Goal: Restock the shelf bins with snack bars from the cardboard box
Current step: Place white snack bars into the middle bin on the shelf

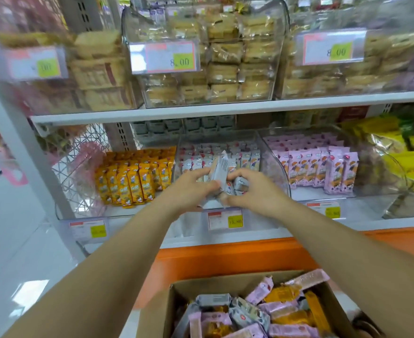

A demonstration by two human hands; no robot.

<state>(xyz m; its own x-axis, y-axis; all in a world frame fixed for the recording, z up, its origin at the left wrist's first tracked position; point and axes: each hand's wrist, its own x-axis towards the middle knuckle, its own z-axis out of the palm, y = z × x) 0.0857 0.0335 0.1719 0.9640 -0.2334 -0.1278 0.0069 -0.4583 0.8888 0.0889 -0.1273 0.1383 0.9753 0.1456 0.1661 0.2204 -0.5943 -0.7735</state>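
Observation:
Both my hands reach into the middle clear shelf bin (pixel 278 176) on the lower shelf. My left hand (pixel 189 191) grips a grey-wrapped snack bar (pixel 221 169) that stands up between the hands. My right hand (pixel 252 189) curls round more grey bars (pixel 237 185) at the bin's front. Rows of grey bars fill the back of that bin. Below me sits the open cardboard box (pixel 174 296) holding mixed pink, orange and grey snack bars (pixel 262 311).
A bin of orange bars (pixel 132 181) stands left of the middle bin, a bin of pink bars (pixel 323 169) to its right. Clear bins of wrapped cakes (pixel 215 59) fill the upper shelf. Price tags (pixel 225 219) hang on the shelf edge. An orange base panel (pixel 225 257) runs below.

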